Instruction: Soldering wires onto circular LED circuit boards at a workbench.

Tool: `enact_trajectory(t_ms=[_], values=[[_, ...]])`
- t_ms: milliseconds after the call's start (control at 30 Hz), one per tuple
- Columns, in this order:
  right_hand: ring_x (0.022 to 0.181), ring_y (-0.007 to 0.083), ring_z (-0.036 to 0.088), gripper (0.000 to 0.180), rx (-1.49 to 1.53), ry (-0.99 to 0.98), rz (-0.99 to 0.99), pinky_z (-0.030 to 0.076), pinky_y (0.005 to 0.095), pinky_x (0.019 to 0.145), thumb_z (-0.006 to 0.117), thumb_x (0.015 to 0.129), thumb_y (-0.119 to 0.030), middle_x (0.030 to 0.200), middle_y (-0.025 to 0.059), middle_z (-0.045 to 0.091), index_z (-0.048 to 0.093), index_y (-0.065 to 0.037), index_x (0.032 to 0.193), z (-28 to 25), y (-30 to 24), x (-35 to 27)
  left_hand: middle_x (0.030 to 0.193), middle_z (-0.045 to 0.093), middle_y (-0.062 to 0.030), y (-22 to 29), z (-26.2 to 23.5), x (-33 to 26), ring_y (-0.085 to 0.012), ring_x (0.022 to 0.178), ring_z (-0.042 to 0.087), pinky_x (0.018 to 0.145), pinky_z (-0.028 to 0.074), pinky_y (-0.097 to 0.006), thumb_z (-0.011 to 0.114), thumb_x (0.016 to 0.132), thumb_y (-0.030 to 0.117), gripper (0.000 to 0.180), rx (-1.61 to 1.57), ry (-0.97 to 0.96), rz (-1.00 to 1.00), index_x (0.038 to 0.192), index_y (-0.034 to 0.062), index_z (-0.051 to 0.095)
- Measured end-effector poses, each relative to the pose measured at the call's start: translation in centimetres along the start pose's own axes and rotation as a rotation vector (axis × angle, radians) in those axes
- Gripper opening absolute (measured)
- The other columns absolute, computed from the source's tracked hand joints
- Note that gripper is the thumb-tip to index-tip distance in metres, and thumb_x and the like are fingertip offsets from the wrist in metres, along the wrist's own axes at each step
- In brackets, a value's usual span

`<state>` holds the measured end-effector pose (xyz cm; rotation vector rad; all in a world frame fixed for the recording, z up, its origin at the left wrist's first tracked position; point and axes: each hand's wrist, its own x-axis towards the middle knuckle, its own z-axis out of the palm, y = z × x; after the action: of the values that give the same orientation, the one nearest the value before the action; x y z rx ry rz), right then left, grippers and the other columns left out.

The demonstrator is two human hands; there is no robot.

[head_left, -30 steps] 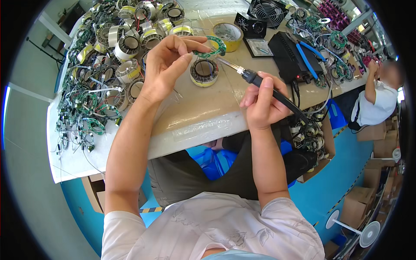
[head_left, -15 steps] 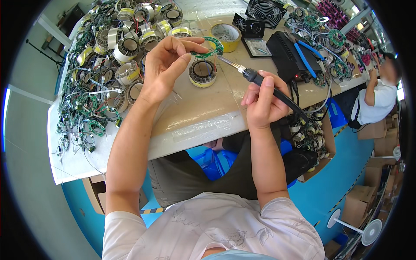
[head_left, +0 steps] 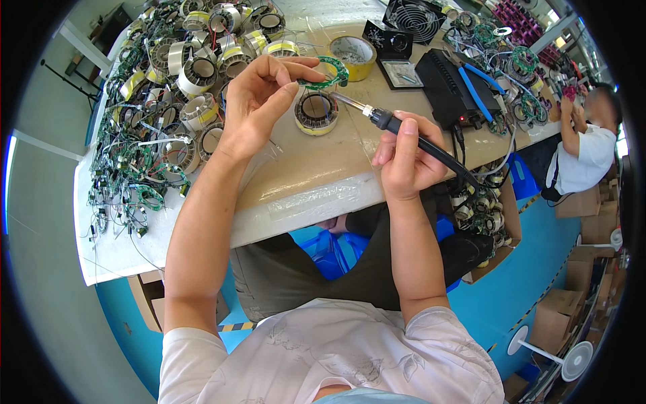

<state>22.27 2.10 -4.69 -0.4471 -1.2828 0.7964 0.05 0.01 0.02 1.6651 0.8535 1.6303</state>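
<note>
Head view: fingers of the left hand (head_left: pixel 259 101) pinch the green ring board (head_left: pixel 323 85) by its 9 o'clock side, above the wound coil (head_left: pixel 316 127) on the worktop (head_left: pixel 330 161), while fingers of the right hand (head_left: pixel 410 161) grip the soldering iron (head_left: pixel 383 119), its tip near the board's 5 o'clock. A steady board and brief, light dabs clear of skin should work best.

A green ring-shaped circuit board (head_left: pixel 343 73) is held raised, roughly level, above the far part of a wound coil ring (head_left: pixel 315 122), which sits on the worktop, opening upward, with a pale and yellow outer band. The soldering iron (head_left: pixel 385 120), black-handled with a metal shaft, slants up toward the left, tip close to both; contact is not discernible from where I stand.
</note>
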Motion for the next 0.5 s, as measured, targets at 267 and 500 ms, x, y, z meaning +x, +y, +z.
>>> enact_trajectory(t_ms=[267,500], values=[[0.04,0.0087,0.043,0.021,0.053,0.097,0.011,0.04,0.0247,0.036,0.053,0.102,-0.016,0.063,0.0066,0.057,0.06,0.003,0.104,0.06,-0.2,0.24,0.107,0.071,-0.0199,0.16,0.22,-0.07,-0.0319,0.129,0.053,0.111,0.038,-0.047,0.055,0.09,-0.002,0.009,-0.005,0.015,-0.005,0.088,0.0047,0.049],[0.039,0.0095,0.042,0.022,0.037,0.147,-0.039,0.037,0.0253,0.035,0.054,0.101,-0.016,0.059,0.0069,0.054,0.06,0.005,0.1,0.25,-0.34,0.7,0.105,0.071,-0.0174,0.06,0.64,-0.07,-0.0273,0.123,0.057,0.108,0.043,-0.042,0.058,0.092,-0.005,0.007,0.044,0.055,-0.018,0.093,0.0014,0.054]])
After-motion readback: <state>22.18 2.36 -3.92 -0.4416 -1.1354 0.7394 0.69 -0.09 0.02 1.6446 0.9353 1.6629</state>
